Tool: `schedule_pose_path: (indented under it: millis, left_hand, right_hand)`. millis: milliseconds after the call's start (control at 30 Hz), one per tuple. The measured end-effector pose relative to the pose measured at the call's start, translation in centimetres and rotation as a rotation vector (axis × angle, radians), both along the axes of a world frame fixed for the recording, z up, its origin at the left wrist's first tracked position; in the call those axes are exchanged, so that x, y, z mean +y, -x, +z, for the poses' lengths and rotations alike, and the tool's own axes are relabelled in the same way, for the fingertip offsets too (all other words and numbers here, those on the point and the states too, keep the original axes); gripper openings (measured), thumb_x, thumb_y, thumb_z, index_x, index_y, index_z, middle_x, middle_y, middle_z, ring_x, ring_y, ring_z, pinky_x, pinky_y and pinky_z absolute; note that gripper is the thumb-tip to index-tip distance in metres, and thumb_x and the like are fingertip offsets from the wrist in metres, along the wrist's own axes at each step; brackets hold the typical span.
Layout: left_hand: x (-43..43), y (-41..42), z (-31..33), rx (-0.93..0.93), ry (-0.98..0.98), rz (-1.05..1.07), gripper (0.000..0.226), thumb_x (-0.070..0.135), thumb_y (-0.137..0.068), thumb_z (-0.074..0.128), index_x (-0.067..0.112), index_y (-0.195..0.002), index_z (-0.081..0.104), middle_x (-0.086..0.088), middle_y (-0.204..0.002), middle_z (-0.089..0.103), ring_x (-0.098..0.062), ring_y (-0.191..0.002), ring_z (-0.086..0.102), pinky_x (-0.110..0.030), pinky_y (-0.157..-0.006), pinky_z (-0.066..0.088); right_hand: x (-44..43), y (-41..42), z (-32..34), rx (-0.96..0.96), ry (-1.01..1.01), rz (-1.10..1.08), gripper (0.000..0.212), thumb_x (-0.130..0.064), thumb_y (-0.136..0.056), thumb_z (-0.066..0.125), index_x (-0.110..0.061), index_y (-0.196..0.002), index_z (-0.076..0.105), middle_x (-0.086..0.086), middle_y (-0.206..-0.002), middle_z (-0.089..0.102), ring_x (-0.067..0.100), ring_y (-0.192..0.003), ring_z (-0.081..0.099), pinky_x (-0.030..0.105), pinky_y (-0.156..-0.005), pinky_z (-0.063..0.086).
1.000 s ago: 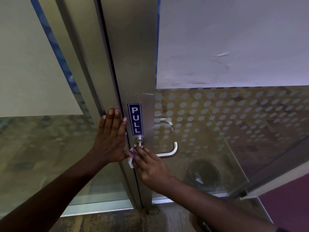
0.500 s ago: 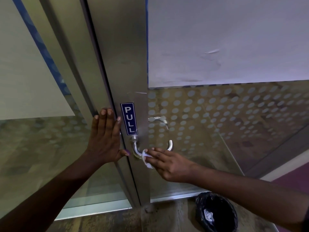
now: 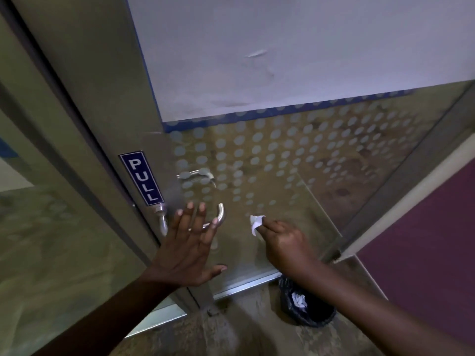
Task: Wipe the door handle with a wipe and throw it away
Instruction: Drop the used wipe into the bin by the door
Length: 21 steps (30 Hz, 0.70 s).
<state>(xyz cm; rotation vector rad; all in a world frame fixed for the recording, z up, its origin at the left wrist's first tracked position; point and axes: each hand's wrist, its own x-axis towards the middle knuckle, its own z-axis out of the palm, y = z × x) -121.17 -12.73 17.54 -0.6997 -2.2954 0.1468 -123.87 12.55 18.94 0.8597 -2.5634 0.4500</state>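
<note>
The metal lever door handle (image 3: 220,214) sticks out from the steel door frame below a blue PULL sign (image 3: 141,178). My left hand (image 3: 190,242) is flat and open in front of the handle, fingers spread, hiding its middle. My right hand (image 3: 284,242) is off to the right of the handle, pinching a small crumpled white wipe (image 3: 256,222) between its fingertips, clear of the metal. A bin with a black liner (image 3: 305,310) stands on the floor below my right forearm, with crumpled white paper inside.
The glass door (image 3: 295,160) has a dotted frosted film and a white panel above. A second handle (image 3: 196,173) shows through the glass on the far side. A purple wall (image 3: 424,242) lies at the right. Worn floor stretches below.
My right hand has pulled the wipe off the handle and moved right. My left hand left the door frame and slid right, over the handle. The view has tilted and shifted down to the right.
</note>
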Motion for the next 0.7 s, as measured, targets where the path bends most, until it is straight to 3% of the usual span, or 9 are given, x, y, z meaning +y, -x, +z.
schedule_pose_path:
  millis: [100,200,300,367,500,600,700]
  left_hand:
    - [3.6,0.2,-1.4,-0.032,0.05,-0.041,0.092,0.064,-0.083,0.046,0.001,-0.146,0.026,-0.028,-0.159,0.001,-0.046,-0.147,0.003,-0.054,-0.12,0.002]
    - [6.6,0.5,-2.4,-0.095,0.079,-0.103,0.087,0.061,-0.083,0.046,0.002,-0.145,0.031,-0.029,-0.156,0.011,-0.045,-0.147,0.0,-0.054,-0.12,0.004]
    - [8.8,0.7,-3.7,-0.157,0.091,-0.152,0.087,0.059,-0.081,0.047,0.002,-0.145,0.031,-0.03,-0.155,0.015,-0.045,-0.147,-0.001,-0.053,-0.121,0.001]
    - [9.8,1.0,-4.7,-0.189,0.098,-0.195,0.09,0.059,-0.08,0.051,0.001,-0.146,0.029,-0.03,-0.155,0.015,-0.046,-0.147,0.001,-0.054,-0.121,0.002]
    - [11.8,2.0,-6.7,-0.275,0.1,-0.256,0.097,0.06,-0.077,0.057,0.0,-0.147,0.027,-0.031,-0.155,0.014,-0.049,-0.145,0.011,-0.058,-0.119,0.01]
    - [14.0,2.7,-8.3,-0.384,0.101,-0.284,0.098,0.061,-0.078,0.056,-0.002,-0.147,0.025,-0.033,-0.155,0.015,-0.051,-0.144,0.014,-0.061,-0.116,0.016]
    - [16.9,3.6,-10.6,-0.475,0.124,-0.289,0.099,0.061,-0.079,0.052,-0.003,-0.148,0.022,-0.034,-0.155,0.012,-0.051,-0.144,0.011,-0.063,-0.114,0.019]
  right_hand:
    - [1.5,-1.5,-0.7,-0.2,0.192,-0.184,0.046,-0.001,-0.051,0.048,-0.018,-0.083,0.077,0.001,-0.088,0.076,0.019,-0.073,0.07,0.02,-0.06,0.055]
    - [2.8,-3.0,-0.8,-0.346,0.41,-0.359,0.044,0.0,-0.058,0.047,-0.015,-0.085,0.078,0.003,-0.089,0.076,0.012,-0.083,0.067,-0.005,-0.074,0.036]
    - [4.3,-4.3,-1.8,-0.361,0.476,-0.526,0.042,0.014,-0.064,0.052,-0.01,-0.088,0.077,0.009,-0.092,0.075,0.019,-0.085,0.067,-0.008,-0.071,0.029]
    - [5.4,-5.1,-2.4,-0.311,0.464,-0.567,0.042,0.017,-0.065,0.055,-0.009,-0.09,0.076,0.01,-0.094,0.074,0.021,-0.087,0.068,-0.005,-0.075,0.032]
    - [8.4,-5.9,-4.2,-0.242,0.307,-0.566,0.045,0.016,-0.064,0.061,-0.007,-0.1,0.072,0.015,-0.092,0.072,0.031,-0.081,0.068,0.025,-0.073,0.05]
    - [11.1,-5.6,-6.8,-0.267,0.208,-0.613,0.045,0.013,-0.063,0.06,-0.002,-0.105,0.067,0.018,-0.083,0.07,0.036,-0.069,0.065,0.043,-0.059,0.057]
    - [13.5,-4.9,-9.8,-0.348,0.149,-0.713,0.041,0.014,-0.066,0.066,-0.002,-0.103,0.067,0.016,-0.07,0.069,0.03,-0.054,0.064,0.039,-0.046,0.053]
